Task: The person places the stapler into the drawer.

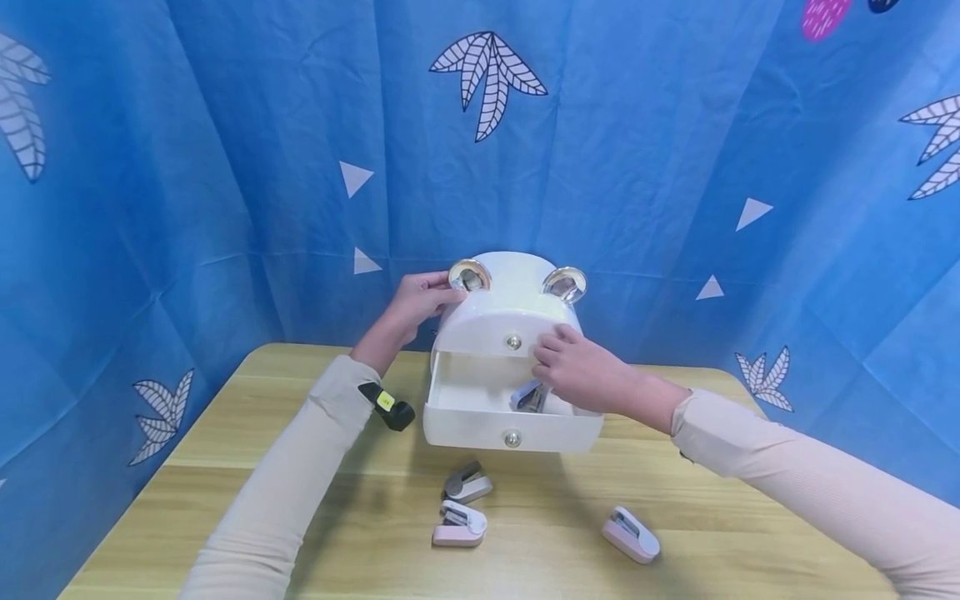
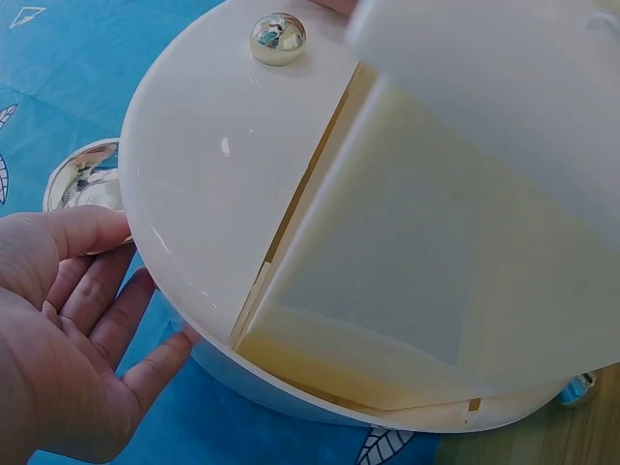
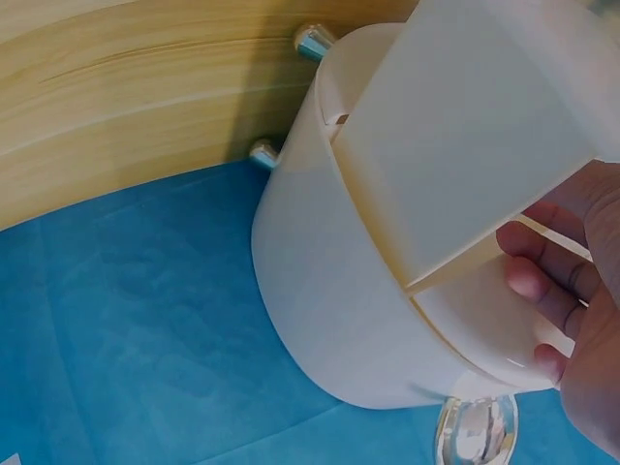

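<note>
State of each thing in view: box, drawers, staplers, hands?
White box: upright
Upper drawer: shut
Lower drawer: pulled out
Blue-gray stapler: in lower drawer; held or loose, can't tell
Gray stapler: on table
Pink-and-white stapler: on table
Right-hand pink stapler: on table
Left hand: touching box's side
Right hand: over lower drawer; grip unclear

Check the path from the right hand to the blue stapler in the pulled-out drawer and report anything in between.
Nothing visible: in the head view, the right hand is over the pulled-out drawer, right beside the blue stapler. Whether they touch is unclear.
</note>
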Demonstrator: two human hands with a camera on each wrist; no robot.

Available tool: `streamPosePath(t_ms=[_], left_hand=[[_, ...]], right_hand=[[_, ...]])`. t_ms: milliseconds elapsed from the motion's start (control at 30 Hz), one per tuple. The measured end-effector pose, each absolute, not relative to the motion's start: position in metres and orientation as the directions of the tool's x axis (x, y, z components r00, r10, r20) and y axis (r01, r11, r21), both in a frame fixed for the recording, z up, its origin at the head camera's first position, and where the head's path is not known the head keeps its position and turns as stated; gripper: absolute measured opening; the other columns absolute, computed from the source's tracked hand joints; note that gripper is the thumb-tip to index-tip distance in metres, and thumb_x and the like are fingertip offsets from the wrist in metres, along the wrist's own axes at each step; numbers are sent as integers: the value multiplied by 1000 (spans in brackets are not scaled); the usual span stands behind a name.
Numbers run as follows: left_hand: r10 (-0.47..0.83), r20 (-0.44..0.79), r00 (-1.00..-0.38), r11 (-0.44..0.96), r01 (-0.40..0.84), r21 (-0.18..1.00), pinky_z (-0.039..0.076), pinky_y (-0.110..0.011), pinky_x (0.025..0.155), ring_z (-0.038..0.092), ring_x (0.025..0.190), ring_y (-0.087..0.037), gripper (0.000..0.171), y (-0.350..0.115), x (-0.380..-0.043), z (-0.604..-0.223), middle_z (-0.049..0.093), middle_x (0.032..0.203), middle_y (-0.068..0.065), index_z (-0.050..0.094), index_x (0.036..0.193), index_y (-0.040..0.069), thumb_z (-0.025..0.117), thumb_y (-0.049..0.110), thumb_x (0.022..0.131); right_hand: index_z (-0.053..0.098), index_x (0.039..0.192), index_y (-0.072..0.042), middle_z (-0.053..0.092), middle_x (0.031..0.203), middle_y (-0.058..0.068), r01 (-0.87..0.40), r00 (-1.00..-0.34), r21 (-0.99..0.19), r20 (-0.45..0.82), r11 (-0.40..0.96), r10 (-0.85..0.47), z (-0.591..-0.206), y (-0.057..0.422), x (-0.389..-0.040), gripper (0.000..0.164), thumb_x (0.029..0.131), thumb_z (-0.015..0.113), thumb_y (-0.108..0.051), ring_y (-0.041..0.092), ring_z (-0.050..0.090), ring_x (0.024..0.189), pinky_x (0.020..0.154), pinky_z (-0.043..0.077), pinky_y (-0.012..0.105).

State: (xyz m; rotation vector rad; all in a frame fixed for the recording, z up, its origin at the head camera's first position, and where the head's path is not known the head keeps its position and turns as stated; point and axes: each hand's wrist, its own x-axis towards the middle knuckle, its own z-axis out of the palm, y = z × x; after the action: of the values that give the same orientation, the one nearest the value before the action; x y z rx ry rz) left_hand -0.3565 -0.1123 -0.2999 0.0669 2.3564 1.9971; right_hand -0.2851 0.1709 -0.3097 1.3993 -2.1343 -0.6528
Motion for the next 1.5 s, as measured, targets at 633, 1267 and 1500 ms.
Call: streamPosePath(t_ms=[633,1267,1500], left_hand=[[69,-28,-997,169,-16,985,45,-46,115,57,135,-28,50,-113,-356,-298,65,140,-13,60,142,9,73,19,95],[72,-27,-997,156,-15,988,47,-46,114,59,133,-28,49,-113,-355,-297,65,140,-14,61,140,7,73,19,94],[71,-24,-997,155,-13,988,47,-45,113,59,133,-27,48,-114,-355,-297,65,139,-13,62,140,8,73,19,94]], right_hand=[[73,101,-12,67,92,1,-761,-353,469,281,449,-892,-299,168,-267,25,81,85,-21,22,53,88,84,42,41],[76,105,-10,73,94,1,-861,-179,297,583,413,-792,-328,141,-224,30,79,85,-20,19,64,88,83,52,37],[74,107,-13,72,98,-1,-879,-144,286,603,382,-784,-352,122,-197,28,85,81,-29,17,65,91,91,54,36]])
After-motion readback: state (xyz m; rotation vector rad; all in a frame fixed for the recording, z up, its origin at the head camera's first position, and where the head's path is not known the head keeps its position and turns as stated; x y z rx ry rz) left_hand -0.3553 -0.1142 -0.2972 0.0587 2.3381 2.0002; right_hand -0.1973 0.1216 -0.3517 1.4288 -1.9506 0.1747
